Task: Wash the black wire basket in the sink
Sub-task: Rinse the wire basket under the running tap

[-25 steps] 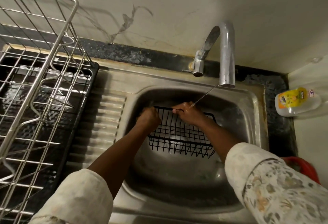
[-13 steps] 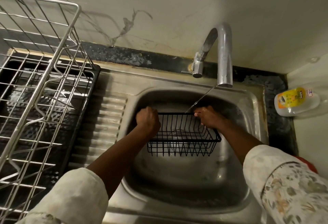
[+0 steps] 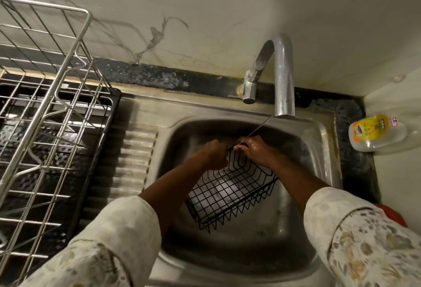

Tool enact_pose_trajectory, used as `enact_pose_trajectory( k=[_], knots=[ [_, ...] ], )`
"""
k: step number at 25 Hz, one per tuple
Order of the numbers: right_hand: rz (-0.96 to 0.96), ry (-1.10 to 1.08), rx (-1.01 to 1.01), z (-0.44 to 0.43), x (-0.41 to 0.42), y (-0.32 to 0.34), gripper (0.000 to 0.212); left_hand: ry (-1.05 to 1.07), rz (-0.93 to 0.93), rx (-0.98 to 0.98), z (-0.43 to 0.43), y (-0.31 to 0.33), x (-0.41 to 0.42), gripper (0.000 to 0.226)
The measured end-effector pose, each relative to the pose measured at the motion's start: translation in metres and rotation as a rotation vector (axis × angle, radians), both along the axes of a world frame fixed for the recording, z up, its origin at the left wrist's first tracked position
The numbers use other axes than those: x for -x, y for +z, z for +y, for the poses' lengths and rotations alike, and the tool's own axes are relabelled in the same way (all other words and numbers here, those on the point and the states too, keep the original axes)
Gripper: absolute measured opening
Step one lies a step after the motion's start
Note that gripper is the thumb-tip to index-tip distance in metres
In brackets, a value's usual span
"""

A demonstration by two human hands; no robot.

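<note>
- The black wire basket [image 3: 230,192] is inside the stainless steel sink [image 3: 319,157]. It is tilted, with its far corner raised and its lowest corner pointing to 6 o'clock. I cannot tell if it touches the basin floor.
- The left hand [image 3: 213,155] is curled around the basket rim at the raised corner, at 11 o'clock of the basket.
- The right hand [image 3: 256,150], wet and shiny, grips the same rim just beside the left one, at 12 o'clock.
- A thin stream of water [image 3: 260,126] runs slanted from the curved chrome tap [image 3: 282,75] onto the right hand.
- At 9 o'clock of the sink, a silver wire dish rack [image 3: 45,109] stands on a black tray [image 3: 114,113].
- At 3 o'clock is a clear plastic bottle with a yellow label [image 3: 377,133].
</note>
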State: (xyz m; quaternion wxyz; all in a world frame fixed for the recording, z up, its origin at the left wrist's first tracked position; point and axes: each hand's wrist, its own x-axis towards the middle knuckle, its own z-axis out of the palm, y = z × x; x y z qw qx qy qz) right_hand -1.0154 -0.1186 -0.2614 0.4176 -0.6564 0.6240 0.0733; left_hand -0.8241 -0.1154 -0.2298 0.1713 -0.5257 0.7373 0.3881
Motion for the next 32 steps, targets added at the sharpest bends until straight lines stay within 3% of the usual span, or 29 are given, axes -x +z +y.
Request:
enact_pose_trajectory(
  k=[4, 7, 11, 16, 23, 27, 32],
  knots=[
    [0.092, 0.083, 0.009, 0.004, -0.021, -0.003, 0.033, 0.128, 0.027, -0.184, -0.001, 0.003, -0.011, 0.023],
    [0.135, 0.03, 0.055, 0.0, -0.03, -0.009, 0.042, 0.185, 0.008, -0.182, 0.004, 0.006, -0.018, 0.025],
    [-0.057, -0.075, -0.01, 0.004, -0.03, -0.009, 0.026, 0.211, -0.009, -0.222, 0.004, 0.001, -0.025, 0.025],
    [-0.076, -0.109, 0.123, 0.007, -0.023, -0.025, 0.035, 0.136, 0.024, -0.136, 0.003, -0.01, -0.017, 0.05],
    [-0.125, 0.058, 0.062, 0.002, -0.012, -0.017, 0.025, 0.149, 0.014, -0.113, 0.014, -0.014, 0.0, 0.023],
    [-0.091, 0.034, -0.061, 0.006, 0.019, -0.006, 0.026, 0.262, -0.01, -0.072, 0.014, -0.013, -0.002, 0.018],
    [-0.093, 0.033, 0.047, 0.001, -0.017, -0.009, 0.023, 0.415, 0.006, -0.052, 0.029, -0.017, 0.003, 0.022]
  ],
)
